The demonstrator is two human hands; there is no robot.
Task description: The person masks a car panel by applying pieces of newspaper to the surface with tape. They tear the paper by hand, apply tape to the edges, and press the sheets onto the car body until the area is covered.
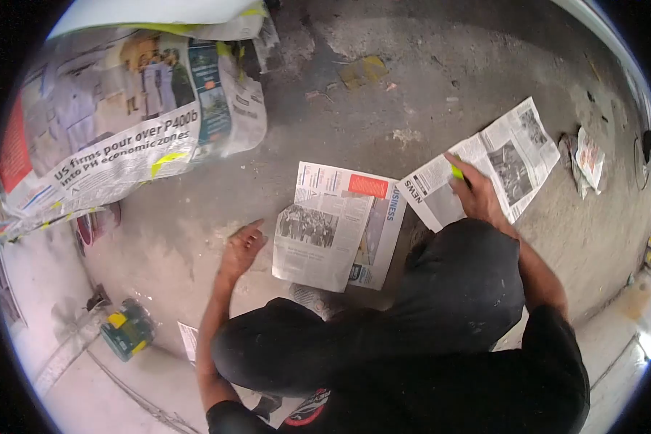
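Observation:
My left hand (247,247) is held over the concrete floor, left of the newspaper sheets, with its fingers partly curled and apart and nothing in them. A grey printed sheet (315,253) lies on top of a sheet marked BUSINESS (385,239). My right hand (474,189) is over a sheet marked NEWS (517,163) on the right. A small yellow-green piece (457,172) shows at the fingers of my right hand, which are closed around it.
A large newspaper-covered object (123,123) with yellow-green tape stands at the upper left. Crumpled paper (588,163) lies at the right. A green and yellow item (126,330) is at the lower left. My bent knees are below the sheets.

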